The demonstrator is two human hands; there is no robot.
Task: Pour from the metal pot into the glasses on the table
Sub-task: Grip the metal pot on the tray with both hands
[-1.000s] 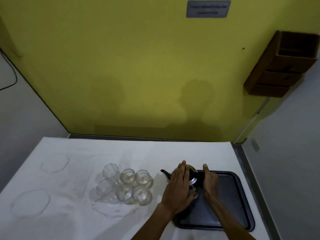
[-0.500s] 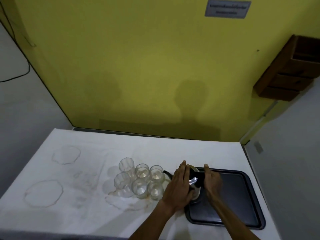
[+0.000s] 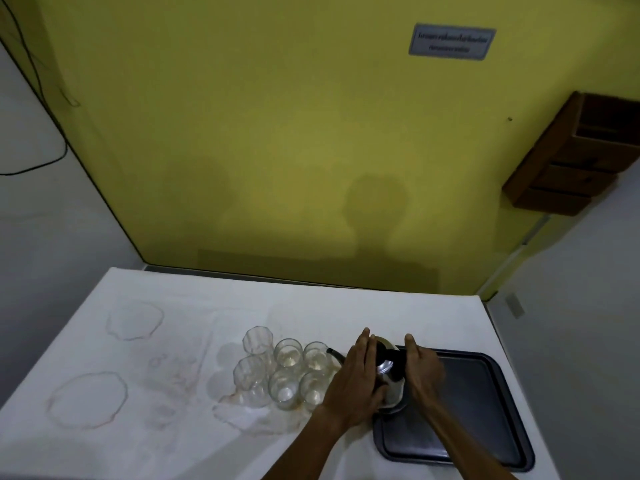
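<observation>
Metal pot (image 3: 388, 372) stands at the left edge of the dark tray (image 3: 485, 410), near the tabletop's (image 3: 207, 306) right edge. The left hand (image 3: 356, 382) lies flat against its left side, fingers straight; the right hand (image 3: 420, 370) presses its right side. Six glasses (image 3: 284, 372) stand grouped just left of the spout.

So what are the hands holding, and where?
The metal pot: the left hand and the right hand press on its two sides, on the black tray.
</observation>
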